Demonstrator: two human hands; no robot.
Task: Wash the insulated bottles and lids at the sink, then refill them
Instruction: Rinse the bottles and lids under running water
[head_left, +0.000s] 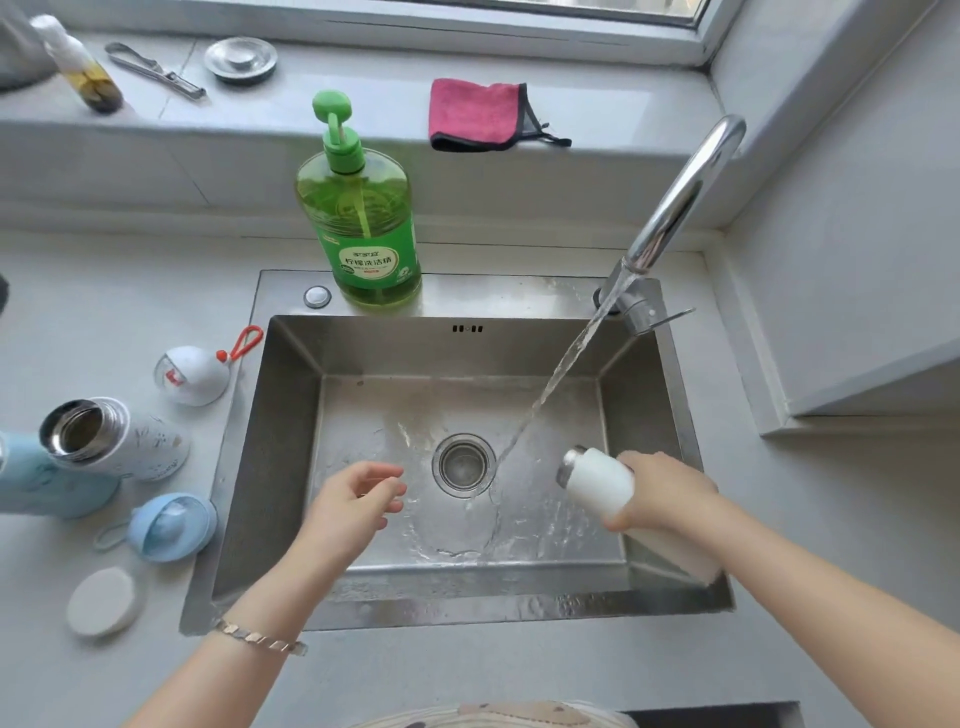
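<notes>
Over the sink (291, 415), we cannot see the base of the white bottle (597, 486), hidden behind the right hand (667, 493), and the blue bottle (47, 480) left of the sink is cut off by the frame. The right hand wraps the white bottle, its steel mouth just beside the water stream (552, 382); the left hand (358, 493) hangs loosely curled over the sink, holding nothing.

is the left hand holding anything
No, the left hand hangs open and empty over the sink, while the right hand grips the white bottle.
</notes>
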